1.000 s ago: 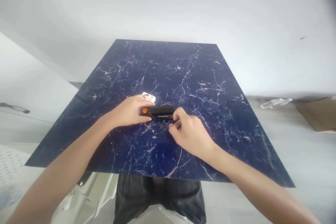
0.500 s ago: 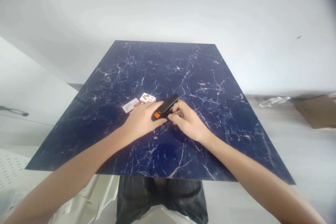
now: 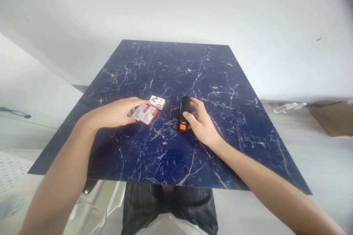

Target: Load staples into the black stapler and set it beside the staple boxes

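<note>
A black stapler (image 3: 184,112) with an orange end piece lies lengthwise on the table under my right hand (image 3: 202,125). The thumb of that hand rests on its top, and the fingers curl around its right side. My left hand (image 3: 124,112) is at the flat white-and-red staple boxes (image 3: 146,114), thumb and fingers around their left end. Part of that end is hidden by the hand. Touching their far side is another small white staple box (image 3: 157,102) with a stapler picture on it.
The dark blue marble-patterned table (image 3: 176,69) stands close to a white wall. On the floor to the right lie a clear plastic bottle (image 3: 289,107) and a cardboard box (image 3: 333,117). A whitish chair or stool (image 3: 110,198) is below the near left edge.
My left hand has let go of the stapler and moved left to the staple boxes. With my right hand on it, the stapler has turned from slanted to nearly straight and now lies farther right.
</note>
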Demonstrator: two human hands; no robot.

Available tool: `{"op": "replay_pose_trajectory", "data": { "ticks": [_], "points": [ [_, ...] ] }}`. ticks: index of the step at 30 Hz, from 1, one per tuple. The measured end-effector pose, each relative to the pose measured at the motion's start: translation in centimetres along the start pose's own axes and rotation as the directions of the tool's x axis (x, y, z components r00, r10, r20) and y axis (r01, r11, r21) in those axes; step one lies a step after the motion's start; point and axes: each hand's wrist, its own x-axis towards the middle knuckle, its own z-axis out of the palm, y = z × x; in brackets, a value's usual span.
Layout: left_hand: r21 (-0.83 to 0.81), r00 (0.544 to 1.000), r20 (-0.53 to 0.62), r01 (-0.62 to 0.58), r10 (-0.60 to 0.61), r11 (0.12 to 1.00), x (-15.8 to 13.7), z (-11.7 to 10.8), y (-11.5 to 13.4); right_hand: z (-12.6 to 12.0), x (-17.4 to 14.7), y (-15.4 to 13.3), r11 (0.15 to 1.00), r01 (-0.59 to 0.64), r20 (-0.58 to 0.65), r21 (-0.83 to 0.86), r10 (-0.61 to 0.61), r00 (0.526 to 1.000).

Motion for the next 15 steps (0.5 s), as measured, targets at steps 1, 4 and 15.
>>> {"op": "replay_pose_trajectory", "data": {
  "ticks": [1,4,15],
  "points": [
    [-0.007,1.000,-0.013,0.019,-0.019,1.000,0.1,0.2,0.2,0.0,0.0,0.0,1.000,0.002,0.004,-0.012,-0.002,1.000],
    [-0.005,0.998,-0.026,0.052,-0.052,0.999,0.4,0.5,1.2,0.0,-0.1,0.1,0.998,0.001,0.011,-0.056,0.000,1.000],
    [-0.049,0.998,-0.044,0.045,-0.047,0.998,1.8,1.7,4.0,-0.2,-0.1,-0.3,0.998,-0.003,0.022,-0.056,0.004,1.000]
  ]
}}
